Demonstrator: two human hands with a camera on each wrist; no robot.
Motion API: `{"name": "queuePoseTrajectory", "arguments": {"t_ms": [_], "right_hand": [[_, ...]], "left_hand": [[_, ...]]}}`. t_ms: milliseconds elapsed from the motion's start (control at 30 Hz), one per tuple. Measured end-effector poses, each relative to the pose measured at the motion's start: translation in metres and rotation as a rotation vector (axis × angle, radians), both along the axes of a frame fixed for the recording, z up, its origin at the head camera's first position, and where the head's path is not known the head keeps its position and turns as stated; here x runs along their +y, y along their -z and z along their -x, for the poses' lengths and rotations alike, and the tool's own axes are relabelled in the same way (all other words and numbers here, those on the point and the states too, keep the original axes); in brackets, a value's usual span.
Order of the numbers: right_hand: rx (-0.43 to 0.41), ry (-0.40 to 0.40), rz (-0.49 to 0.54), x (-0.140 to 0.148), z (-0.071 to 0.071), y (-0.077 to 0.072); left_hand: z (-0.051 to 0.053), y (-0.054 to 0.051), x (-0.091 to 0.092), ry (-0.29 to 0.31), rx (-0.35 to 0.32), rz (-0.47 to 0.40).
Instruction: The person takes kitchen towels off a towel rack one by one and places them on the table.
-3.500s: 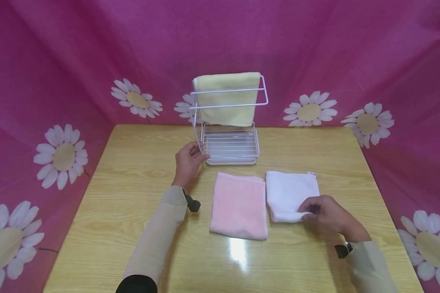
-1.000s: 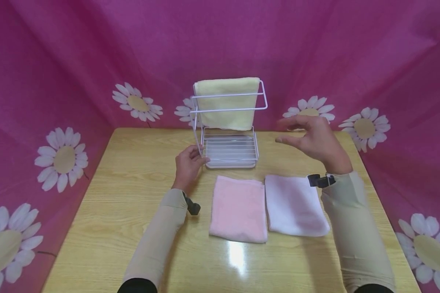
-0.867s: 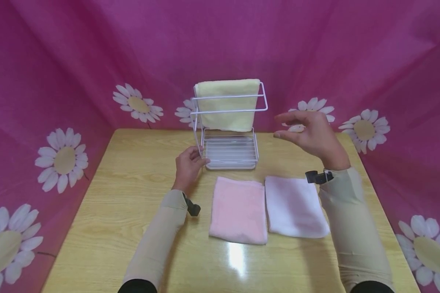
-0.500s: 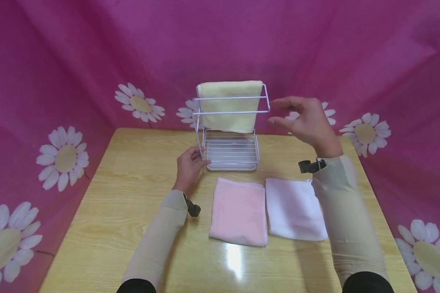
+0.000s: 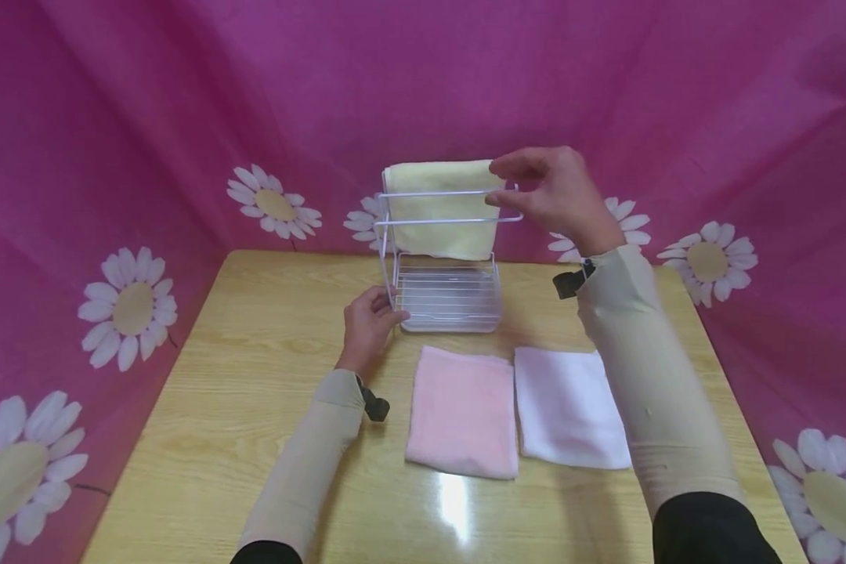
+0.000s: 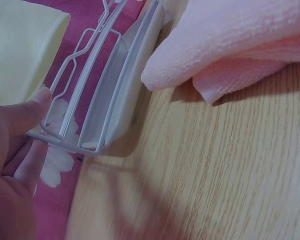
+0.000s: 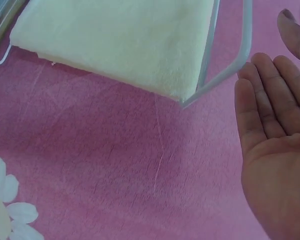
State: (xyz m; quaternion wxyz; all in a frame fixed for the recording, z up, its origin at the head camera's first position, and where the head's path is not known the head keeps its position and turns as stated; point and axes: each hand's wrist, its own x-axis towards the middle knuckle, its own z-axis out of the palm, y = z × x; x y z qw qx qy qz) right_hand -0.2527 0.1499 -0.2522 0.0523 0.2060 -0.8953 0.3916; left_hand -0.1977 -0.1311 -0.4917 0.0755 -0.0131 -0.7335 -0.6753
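A white wire towel rack (image 5: pixel 451 222) stands near the back of the table, a yellow towel (image 5: pixel 440 239) draped over its rear bar. My left hand (image 5: pixel 368 325) pinches the rack's lower left wire between thumb and fingers, seen closer in the left wrist view beside the rack's wires (image 6: pixel 70 115). At the rack's upper right end is my right hand (image 5: pixel 560 192), its thumb and fingers spread apart and nearly straight. The right wrist view has that hand (image 7: pixel 277 145) just beside the frame's corner and the yellow towel (image 7: pixel 120 45); whether it touches them I cannot tell.
A folded pink towel (image 5: pixel 463 415) and a folded white towel (image 5: pixel 571 411) lie side by side on the wooden table (image 5: pixel 233 376), in front of the rack. The rack's base holds a pale tray (image 5: pixel 451 309). A magenta flowered curtain (image 5: pixel 310 94) surrounds the table.
My right hand has let go of the white towel's edge, then moved up and left to the rack's top right end. My left hand has stayed on the rack.
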Motion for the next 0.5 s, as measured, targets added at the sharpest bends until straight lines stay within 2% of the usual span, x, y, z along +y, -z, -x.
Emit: {"name": "queuePoseTrajectory", "arguments": {"t_ms": [133, 300, 500], "right_hand": [[-0.004, -0.032, -0.071, -0.010, 0.012, -0.005], [0.029, -0.092, -0.123, -0.028, 0.028, -0.008], [0.026, -0.123, -0.188, -0.047, 0.043, -0.010]], "left_hand": [[-0.001, 0.000, 0.001, -0.005, -0.007, 0.015], [-0.001, -0.001, 0.001, -0.019, 0.007, 0.039], [0.000, 0.001, 0.001, -0.014, 0.021, 0.025]]}}
